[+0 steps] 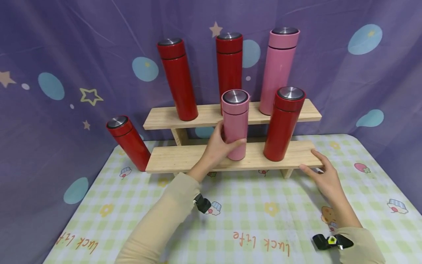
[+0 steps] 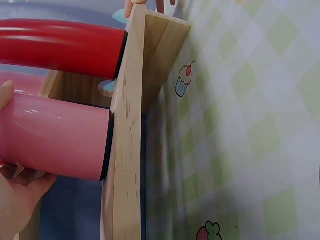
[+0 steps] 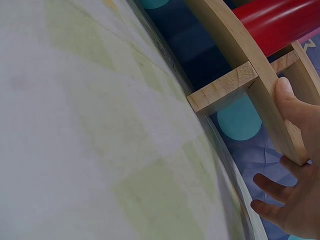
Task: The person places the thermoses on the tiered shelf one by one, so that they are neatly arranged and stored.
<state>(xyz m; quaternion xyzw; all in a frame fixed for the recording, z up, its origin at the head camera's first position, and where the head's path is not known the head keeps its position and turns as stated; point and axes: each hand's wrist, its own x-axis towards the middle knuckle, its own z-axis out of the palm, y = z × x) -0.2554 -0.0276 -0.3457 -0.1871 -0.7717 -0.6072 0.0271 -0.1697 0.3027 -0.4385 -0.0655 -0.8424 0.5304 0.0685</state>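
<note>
My left hand (image 1: 219,148) grips a pink thermos bottle (image 1: 236,124) low on its body, thumb across the front. The bottle is upright over the lower board of a wooden two-tier shelf (image 1: 179,156); its black base (image 2: 108,145) is at the board's surface, and I cannot tell whether it bears fully on it. To its right a red thermos bottle (image 1: 284,124) stands on the same board. My right hand (image 1: 326,179) holds the board's right end between thumb (image 3: 286,92) and forefinger, the other fingers spread below.
On the upper board stand two red bottles (image 1: 179,80) (image 1: 229,66) and a taller-looking pink bottle (image 1: 278,69). Another red bottle (image 1: 129,145) stands on the checked tablecloth (image 1: 230,220) at the shelf's left end. A purple curtain (image 1: 99,44) hangs behind.
</note>
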